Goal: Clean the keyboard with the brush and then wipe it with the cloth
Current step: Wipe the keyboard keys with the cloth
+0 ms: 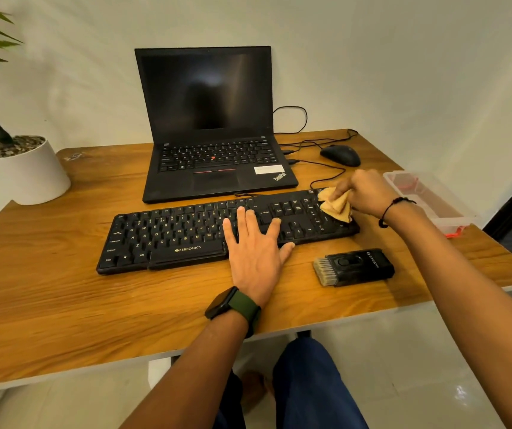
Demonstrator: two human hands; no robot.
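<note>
Plant pot: white, at the far left of the counter, well clear of my work.
Keyboard: black, lying flat across the middle of the counter just in front of the laptop. I judge it light and stiff, likely to skate on the smooth wood unless held down.
Left hand: fingers straight and spread, palm pressing the keyboard's front edge and right-centre keys; it holds nothing, only pins the board.
Brush: lying on the counter just in front of the keyboard's right end, bristles to the left, untouched. I read the brushing as finished.
Cloth: tan, soft and bunched, resting on the number pad at the keyboard's right end. It should fold to the keys; best taken as a wad.
Right hand: fingers curled round the cloth, gripping its upper part.
In the way: the keyboard's cable loops just behind the right hand, with the mouse beyond it.
Plastic box: clear, at the counter's right edge, beside my right wrist; a wide sweep could knock it.
</note>
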